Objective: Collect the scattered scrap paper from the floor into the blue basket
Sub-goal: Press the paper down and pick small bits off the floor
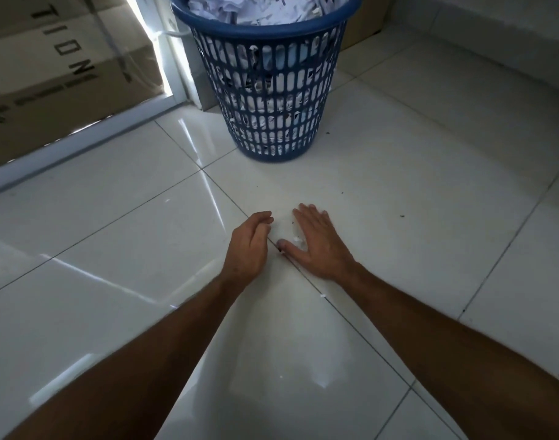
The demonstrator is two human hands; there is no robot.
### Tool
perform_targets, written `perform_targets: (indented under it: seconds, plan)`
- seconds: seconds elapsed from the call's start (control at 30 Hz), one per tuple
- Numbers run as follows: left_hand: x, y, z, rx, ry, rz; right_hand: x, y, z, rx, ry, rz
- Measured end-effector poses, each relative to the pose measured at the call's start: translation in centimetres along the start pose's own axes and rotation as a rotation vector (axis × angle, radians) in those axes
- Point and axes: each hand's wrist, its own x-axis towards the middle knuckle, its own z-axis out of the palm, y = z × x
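Blue basket stuffed with scrap paper, parked on floor. Right hand flat, fingers straight over tiny scraps; left hand just beside, fingers loosely curled, gripping nothing visible.

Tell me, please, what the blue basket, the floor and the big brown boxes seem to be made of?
Blue basket: probably moulded plastic, matte, with rows of slots in its wall.
Floor: likely glazed ceramic or porcelain tile, glossy; it mirrors the light, and thin grout lines divide it.
Brown boxes: apparently cardboard, dull, with printed letters.
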Motion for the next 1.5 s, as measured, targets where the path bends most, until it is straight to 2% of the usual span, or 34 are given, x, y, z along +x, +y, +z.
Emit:
perform_targets:
  seconds: [0.07, 0.2, 0.3, 0.37, 0.43, 0.47, 0.53, 0.63, 0.73, 0.83, 0.93, 1.0, 1.1, 1.23, 1.33, 1.5]
  plan:
    - [-0.1, -0.3, 0.0, 0.018, 0.014, 0.017, 1.1, -1.3, 0.5, 0.040, -0.019, -0.082]
    - [0.1, -0.9, -0.4, 0.066, -0.014, 0.025, 0.6, -0.4, 1.5, 0.104, 0.198, -0.188]
    - [0.4, -1.0, -0.4, 0.217, -0.112, 0.103, -0.9, 1.2, -0.1, 0.106, 0.223, -0.203]
    - [0.9, -1.2, 0.0, 0.444, -0.261, 0.206, -1.8, 2.0, -1.4, 0.139, 0.267, -0.147]
    - [0.8, -1.4, 1.0, 0.625, -0.412, 0.306, -3.0, 2.8, -2.2, 0.184, 0.319, 0.002]
    - [0.5, -1.4, 1.8, 0.640, -0.461, 0.332, -3.8, 3.2, -2.3, 0.181, 0.334, 0.086]
    - [-0.4, -1.0, 3.6, 0.523, -0.510, 0.313, -5.1, 3.5, -1.8, 0.164, 0.313, 0.190]
    - [-0.9, 0.4, 5.0, 0.288, -0.466, 0.232, -4.9, 3.0, -1.1, 0.165, 0.245, 0.170]
    - [-0.1, 1.6, 3.8, 0.237, -0.342, 0.197, -3.7, 1.4, -1.7, 0.203, 0.184, 0.123]
    - [0.8, 1.4, 2.0, 0.301, -0.278, 0.201, -3.8, 1.1, -2.5, 0.247, 0.149, 0.065]
    - [1.2, 0.1, 1.3, 0.509, -0.340, 0.209, -4.3, 2.6, -3.6, 0.261, 0.173, 0.153]
    - [1.1, -0.1, 1.6, 0.570, -0.366, 0.183, -4.9, 3.6, -4.1, 0.231, 0.124, 0.205]
    - [0.8, 0.9, 3.2, 0.546, -0.374, 0.237, -5.4, 3.2, -4.4, 0.223, -0.069, 0.214]
    - [0.6, 2.2, 4.9, 0.439, -0.361, 0.183, -3.8, 1.9, -4.2, 0.271, -0.026, 0.173]
    - [1.1, 2.3, 4.3, 0.328, -0.262, 0.109, -2.2, 1.0, -4.3, 0.193, -0.083, 0.132]
    - [1.3, 1.3, 1.9, 0.307, -0.164, 0.005, -0.6, -0.4, -3.4, -0.084, -0.140, 0.048]
